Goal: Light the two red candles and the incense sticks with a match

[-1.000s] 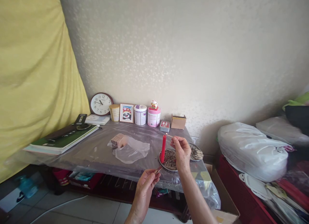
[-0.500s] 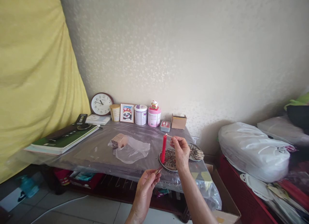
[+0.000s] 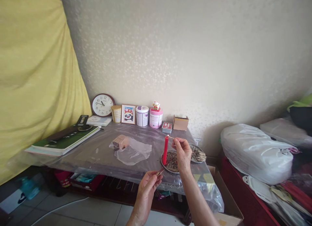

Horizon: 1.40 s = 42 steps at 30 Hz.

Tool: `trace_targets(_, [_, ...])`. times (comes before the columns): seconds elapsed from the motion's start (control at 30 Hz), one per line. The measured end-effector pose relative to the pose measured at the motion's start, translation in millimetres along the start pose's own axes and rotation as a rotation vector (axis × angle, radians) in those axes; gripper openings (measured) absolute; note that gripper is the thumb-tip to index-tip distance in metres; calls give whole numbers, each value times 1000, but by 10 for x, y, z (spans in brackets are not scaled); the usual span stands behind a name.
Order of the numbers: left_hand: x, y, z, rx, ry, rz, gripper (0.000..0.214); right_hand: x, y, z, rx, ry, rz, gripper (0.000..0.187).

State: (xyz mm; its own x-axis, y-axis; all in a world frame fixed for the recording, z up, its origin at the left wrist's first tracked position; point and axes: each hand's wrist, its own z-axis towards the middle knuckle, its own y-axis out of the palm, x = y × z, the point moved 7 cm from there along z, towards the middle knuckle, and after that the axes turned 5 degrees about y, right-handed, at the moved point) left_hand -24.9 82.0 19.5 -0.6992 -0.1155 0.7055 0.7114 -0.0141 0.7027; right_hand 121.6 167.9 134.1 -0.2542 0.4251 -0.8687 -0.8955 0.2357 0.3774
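A red candle [image 3: 165,150] stands upright in a round metal dish [image 3: 170,161] of dark burnt bits on the plastic-covered table [image 3: 102,151]. My right hand [image 3: 182,152] pinches a thin matchstick [image 3: 171,137] whose tip meets the candle's wick, where a small flame shows. My left hand [image 3: 146,185] is below the table's front edge, closed on a small matchbox [image 3: 159,172]. A second dish [image 3: 197,153] piled with used matchsticks sits just right of my right hand.
A clear bag with a wooden block [image 3: 120,142] lies mid-table. Along the wall stand a clock [image 3: 102,105], a framed picture [image 3: 128,114], tins [image 3: 142,115] and a small box [image 3: 180,122]. Books [image 3: 63,142] lie left. White bags [image 3: 255,151] are piled at right.
Both hands and the candle stay nearly where they were; only the view has shifted slightly.
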Motion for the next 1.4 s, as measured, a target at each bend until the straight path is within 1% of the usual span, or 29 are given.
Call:
trace_targets(0.53, [5,-7,-5,11,-8,-2,25,27,12,-3,-14,3,13,20])
trace_targets(0.77, [16,12,-21,16,-14,-1,25,4,13,-9,-1,0,11,20])
trace_targets(0.97, [2,-5,-4,5,-5,2,26,-45,9,-26,11,-5,6,21])
trace_targets(1.13, [-13,-11,2,-5,-5,9,23,-154,-5,-63,-3,-15,5,19])
trace_targets(1.27, [-22,-21,1,4,-9,5,23,-289,-93,-67,8,-32,7,19])
trace_targets(1.4, [-29,-27,-7,9,-13,0,24,-438,-324,-18,65,-63,26,18])
